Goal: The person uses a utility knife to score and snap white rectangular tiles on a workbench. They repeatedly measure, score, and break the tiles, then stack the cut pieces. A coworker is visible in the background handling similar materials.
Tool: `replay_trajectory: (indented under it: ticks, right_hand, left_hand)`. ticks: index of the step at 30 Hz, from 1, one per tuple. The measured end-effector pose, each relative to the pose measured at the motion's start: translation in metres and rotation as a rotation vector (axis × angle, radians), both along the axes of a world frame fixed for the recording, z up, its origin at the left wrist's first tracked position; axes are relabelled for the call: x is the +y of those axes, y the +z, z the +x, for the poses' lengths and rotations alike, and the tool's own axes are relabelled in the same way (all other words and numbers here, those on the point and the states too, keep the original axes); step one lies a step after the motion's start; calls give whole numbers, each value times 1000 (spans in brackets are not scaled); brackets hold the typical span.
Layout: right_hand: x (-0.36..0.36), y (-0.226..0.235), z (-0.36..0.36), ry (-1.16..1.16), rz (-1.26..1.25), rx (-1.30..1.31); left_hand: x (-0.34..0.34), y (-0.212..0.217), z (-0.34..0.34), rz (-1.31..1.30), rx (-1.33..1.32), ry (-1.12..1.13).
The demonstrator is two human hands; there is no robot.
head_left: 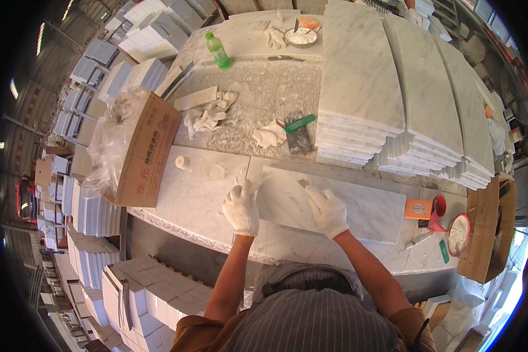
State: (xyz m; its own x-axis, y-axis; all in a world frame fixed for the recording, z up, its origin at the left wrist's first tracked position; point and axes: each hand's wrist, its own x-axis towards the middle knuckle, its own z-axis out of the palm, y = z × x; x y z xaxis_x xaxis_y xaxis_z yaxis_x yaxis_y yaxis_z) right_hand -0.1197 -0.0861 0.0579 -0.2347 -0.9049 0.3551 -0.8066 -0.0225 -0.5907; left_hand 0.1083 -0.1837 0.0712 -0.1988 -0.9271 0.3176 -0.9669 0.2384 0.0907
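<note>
A pale grey-veined marble slab (358, 202) lies on the bench in front of me. My right hand (327, 212), in a white knit glove, is over it and grips a small grey scraper blade (303, 183). Beside the slab's left end is my left hand (240, 212), also gloved. Its fingers are bent together, and whatever they hold is too small to make out. A clear plastic bottle with a white cap (182, 162) lies beyond it to the left.
Stacked marble slabs (364, 76) rise at the far right. A cardboard box (144, 155) stands left; another box (486, 229) stands right, near a bowl of white paste (459, 230) and an orange box (418, 209). Farther back are loose gloves (208, 114) and a green bottle (218, 51).
</note>
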Motion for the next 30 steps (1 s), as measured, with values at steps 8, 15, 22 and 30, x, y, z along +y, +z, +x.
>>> replay_trajectory:
  ticks: [8,15,22,30]
  right_hand:
    - [0,-4,0,-1,13,-23]
    - [-1,1,0,-4,-1,-5]
    - [0,0,1,-11,6,-10]
    - [1,0,0,-7,9,-8]
  left_hand:
    - [-1,0,-2,-27,-3,-1]
    - [-1,0,-3,-52,-16,5]
    - [-2,3,-5,-62,-11,14]
    - [-2,6,-6,-64,-6,-4]
